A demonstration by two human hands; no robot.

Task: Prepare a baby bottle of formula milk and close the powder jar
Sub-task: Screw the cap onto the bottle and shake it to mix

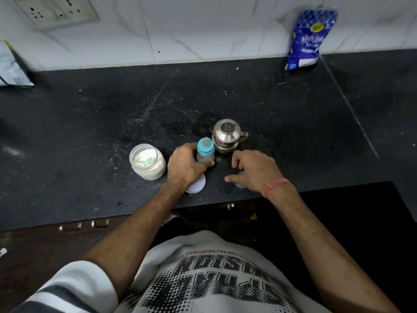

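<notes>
Head view: left hand (185, 164) grips the upright baby bottle (205, 153), fingers curled round its base, on the dark tabletop (90, 123). Right hand (255, 169) hovers with fingers loosely spread over a small pale object too hidden to identify. Open powder jar (147, 161) stands left of the bottle; its white lid (196, 185) lies under the left wrist; a steel pot (226, 136) stands just behind the bottle.

sugar bag (309, 39) against wall | packet (12, 66) far left | wall socket (55, 10)
</notes>
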